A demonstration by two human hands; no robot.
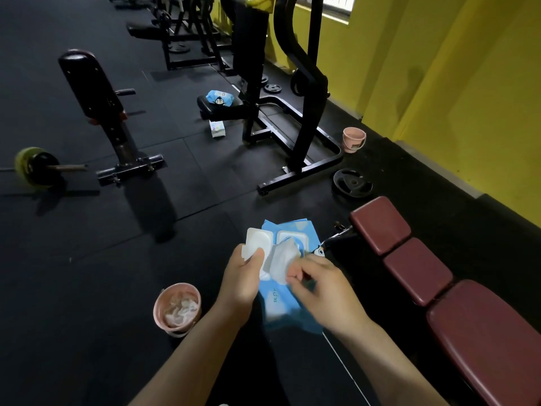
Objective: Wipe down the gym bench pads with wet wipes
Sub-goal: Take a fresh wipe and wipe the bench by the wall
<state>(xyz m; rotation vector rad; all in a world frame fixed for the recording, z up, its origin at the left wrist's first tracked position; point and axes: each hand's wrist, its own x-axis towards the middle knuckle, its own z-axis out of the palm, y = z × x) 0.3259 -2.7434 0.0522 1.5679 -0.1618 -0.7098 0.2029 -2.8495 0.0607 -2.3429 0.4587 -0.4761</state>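
Head view over a dim gym floor: we hold a blue wet-wipe pack point(288, 300) in the air in front of us, above the black rubber floor point(87, 259). Our left hand point(241, 281) grips the pack from its left side, thumb curled up against the white flip lid point(257, 240), which stands open. Our right hand point(325, 294) pinches a white wipe point(282, 257) between thumb and fingertips; the wipe is partly out of the pack's opening and its lower end is blurred, so we cannot tell how much of it is free.

Just to our right runs the maroon bench point(439, 282), its three pads in a row from near to far, bare of any wipe. At lower left a pink bucket point(177, 309) stands on the floor with crumpled white wipes inside.

Farther off, a second blue wipe pack point(221, 98) lies on the black seat point(219, 108) of a weight machine point(304, 98), with a small carton point(217, 129) on the floor just below it. A second pink bucket point(353, 139) sits near the yellow wall point(468, 83), a weight plate point(351, 183) lies flat between it and the bench, and a black upright bench point(96, 92) stands at left beside a loaded barbell end point(35, 167).
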